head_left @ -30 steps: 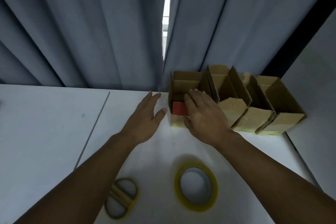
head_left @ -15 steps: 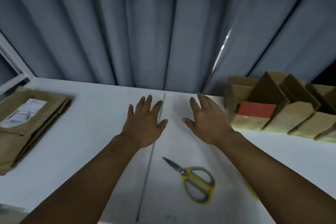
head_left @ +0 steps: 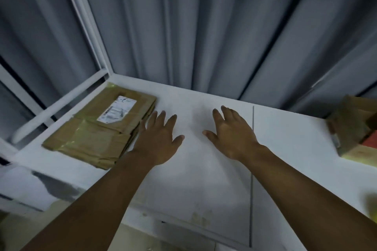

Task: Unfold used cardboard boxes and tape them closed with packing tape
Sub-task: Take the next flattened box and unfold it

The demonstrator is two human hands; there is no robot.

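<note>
held left hand [head_left: 158,140] and right hand [head_left: 230,134] flat over the desk [head_left: 204,179] with fingers [head_left: 162,117] released, gripping nothing. found flattened cardboard boxes [head_left: 98,128] stacked at the desk's far left, just beside the left hand.

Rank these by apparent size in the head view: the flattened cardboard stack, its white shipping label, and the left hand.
1. flattened cardboard stack, clearly largest
2. left hand
3. white shipping label, smallest
</note>
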